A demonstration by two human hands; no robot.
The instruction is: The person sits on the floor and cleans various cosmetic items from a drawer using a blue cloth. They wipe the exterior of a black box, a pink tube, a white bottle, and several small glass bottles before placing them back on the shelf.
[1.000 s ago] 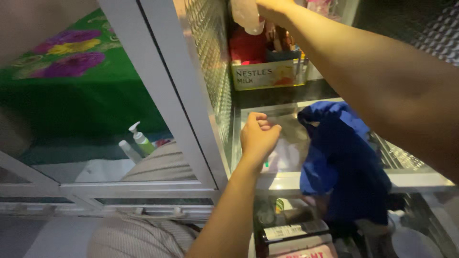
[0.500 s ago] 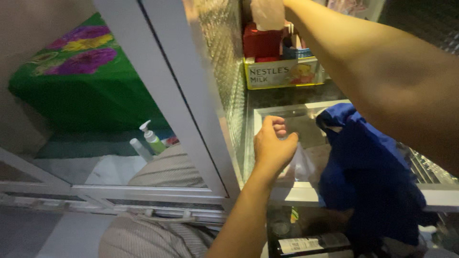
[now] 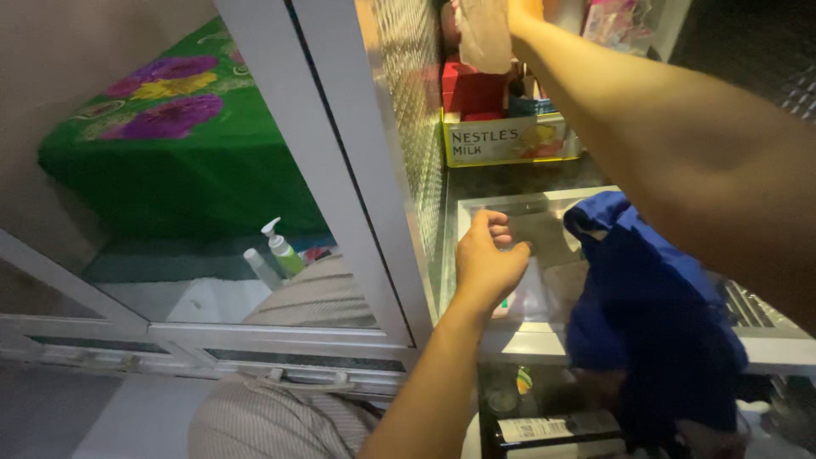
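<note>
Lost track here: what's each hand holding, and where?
Right hand grips a pale plastic bag by its top. Left hand rests on the glass shelf; any hold is unclear.
</note>
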